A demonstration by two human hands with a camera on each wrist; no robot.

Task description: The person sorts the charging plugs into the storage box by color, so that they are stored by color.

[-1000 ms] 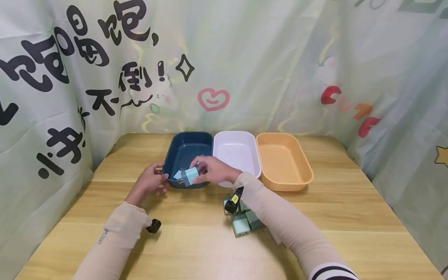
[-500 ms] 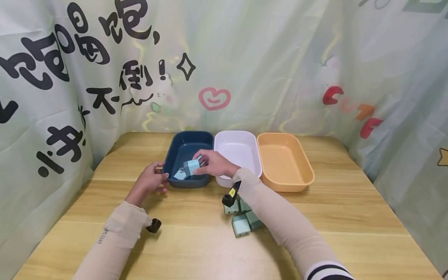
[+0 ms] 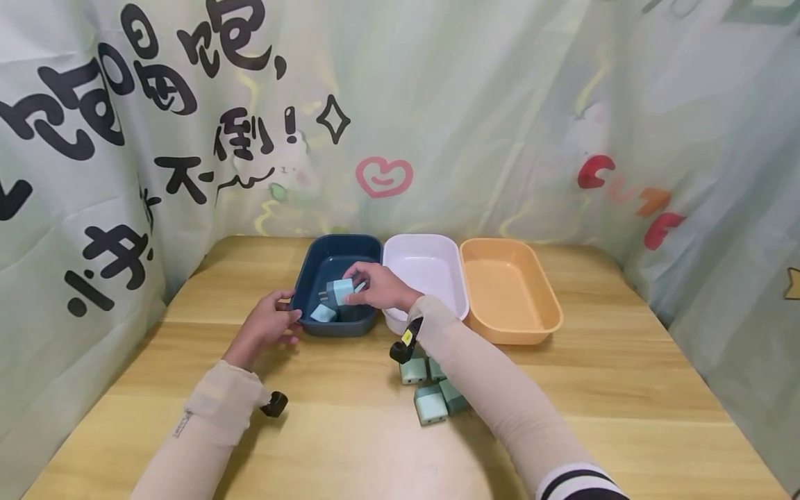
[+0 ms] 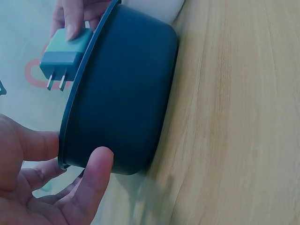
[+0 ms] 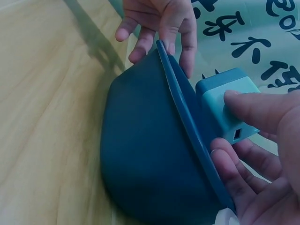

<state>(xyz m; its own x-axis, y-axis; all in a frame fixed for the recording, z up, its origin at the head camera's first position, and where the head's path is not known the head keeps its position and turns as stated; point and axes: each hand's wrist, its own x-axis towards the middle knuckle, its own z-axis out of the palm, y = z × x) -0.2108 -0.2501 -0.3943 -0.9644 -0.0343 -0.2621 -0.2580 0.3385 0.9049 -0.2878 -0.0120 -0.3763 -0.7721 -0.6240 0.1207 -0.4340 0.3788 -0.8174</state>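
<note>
My right hand is over the dark blue tray and pinches a light blue charger plug with a darker band, its two metal prongs pointing left. Another pale blue bit shows between the fingers behind it, mostly hidden. In the right wrist view the thumb presses the charger's face, beside its port. A second charger plug lies inside the tray near its front. My left hand holds the tray's left front corner; in the left wrist view its fingers are on both sides of the rim.
A white tray and an orange tray stand in a row right of the blue one. Several greenish charger plugs lie on the wooden table, partly under the right forearm. A printed curtain hangs behind.
My right hand has shifted slightly up and back over the blue tray with the charger plug, uncovering more of the charger lying inside. The left hand stays at the tray's corner.
</note>
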